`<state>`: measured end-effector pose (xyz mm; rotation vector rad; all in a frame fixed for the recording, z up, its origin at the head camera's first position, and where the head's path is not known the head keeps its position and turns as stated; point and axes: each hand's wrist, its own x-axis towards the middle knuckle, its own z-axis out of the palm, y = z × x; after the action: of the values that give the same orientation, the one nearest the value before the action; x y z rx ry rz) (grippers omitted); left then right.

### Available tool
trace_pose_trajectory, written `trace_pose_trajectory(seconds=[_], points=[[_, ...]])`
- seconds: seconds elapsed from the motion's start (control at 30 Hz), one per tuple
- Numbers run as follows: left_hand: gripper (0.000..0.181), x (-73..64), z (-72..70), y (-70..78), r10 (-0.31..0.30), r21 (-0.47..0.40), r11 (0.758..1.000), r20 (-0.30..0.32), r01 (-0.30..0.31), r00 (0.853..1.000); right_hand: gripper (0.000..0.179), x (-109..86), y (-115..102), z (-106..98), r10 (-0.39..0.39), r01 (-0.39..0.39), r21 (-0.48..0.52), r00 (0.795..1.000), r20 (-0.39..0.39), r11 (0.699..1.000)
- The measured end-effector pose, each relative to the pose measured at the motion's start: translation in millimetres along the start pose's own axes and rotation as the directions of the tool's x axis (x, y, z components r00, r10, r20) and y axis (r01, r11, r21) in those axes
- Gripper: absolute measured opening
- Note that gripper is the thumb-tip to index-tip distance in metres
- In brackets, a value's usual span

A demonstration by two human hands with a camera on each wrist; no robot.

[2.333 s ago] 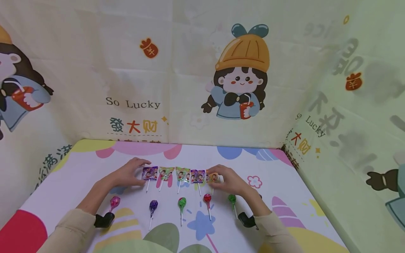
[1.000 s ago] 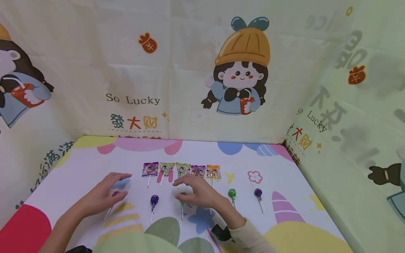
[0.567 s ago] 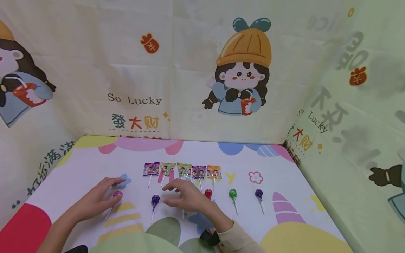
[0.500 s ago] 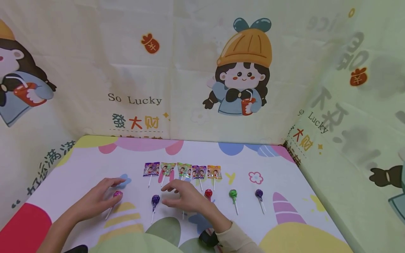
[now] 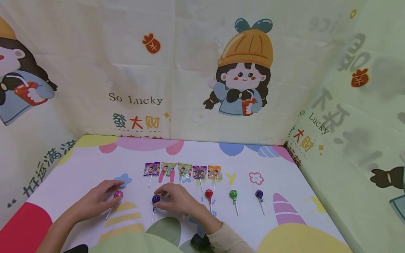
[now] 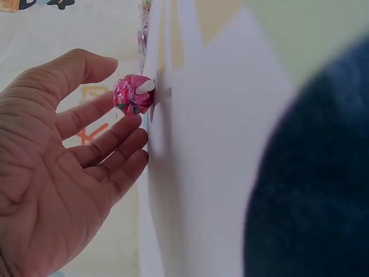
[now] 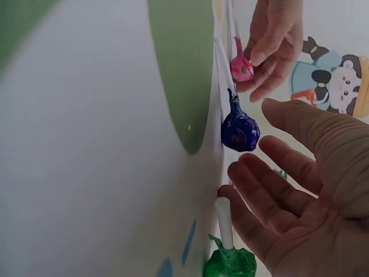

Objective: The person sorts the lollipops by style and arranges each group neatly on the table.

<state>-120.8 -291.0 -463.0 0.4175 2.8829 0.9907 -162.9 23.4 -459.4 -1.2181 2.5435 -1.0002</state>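
Observation:
My left hand [image 5: 90, 203] is spread around the pink lollipop [image 5: 118, 194] at the left of the table, thumb and index finger parted on either side of its head. In the left wrist view, the fingers are relaxed beside the pink wrapper. My right hand [image 5: 180, 201] reaches over the purple lollipop [image 5: 155, 199], with thumb and fingers apart at its ball. The right wrist view shows this hand uncurled, palm toward the ball. Beneath it lies a green lollipop [image 7: 230, 264], whose head is hidden in the head view.
Behind the hands, flat-bagged lollipops [image 5: 185, 170] lie in a row, purple, green and orange. To the right are a red lollipop [image 5: 209, 193], another green lollipop [image 5: 233, 194] and another purple lollipop [image 5: 259, 193]. Printed cloth walls [image 5: 190, 88] enclose the patterned table [image 5: 240, 161].
Both hands have left the row of bagged lollipops. My left hand came down to the pink lollipop; my right hand moved leftward past the red and green ones to the purple one.

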Motion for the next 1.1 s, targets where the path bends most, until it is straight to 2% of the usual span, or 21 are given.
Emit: trace_pose_trajectory(seconds=[0.23, 0.5, 1.1], points=[[0.058, -0.4, -1.8, -3.8, -0.007, -0.004, 1.0, 0.007, 0.007, 1.0, 0.03, 4.0, -1, 3, -0.019, 0.019, -0.024, 1.0, 0.018, 1.0], [0.052, -1.0, -2.1, -5.8, -0.031, -0.015, 0.999, 0.014, 0.031, 0.999, 0.026, 6.1, -1, 6, -0.003, 0.004, -0.047, 1.0, 0.021, 0.999], [0.037, 4.5, 0.4, -10.8, -0.048, -0.066, 0.997, 0.027, 0.05, 0.998, 0.02, 6.6, 4, 9, 0.006, -0.005, -0.018, 1.0, 0.012, 1.0]])
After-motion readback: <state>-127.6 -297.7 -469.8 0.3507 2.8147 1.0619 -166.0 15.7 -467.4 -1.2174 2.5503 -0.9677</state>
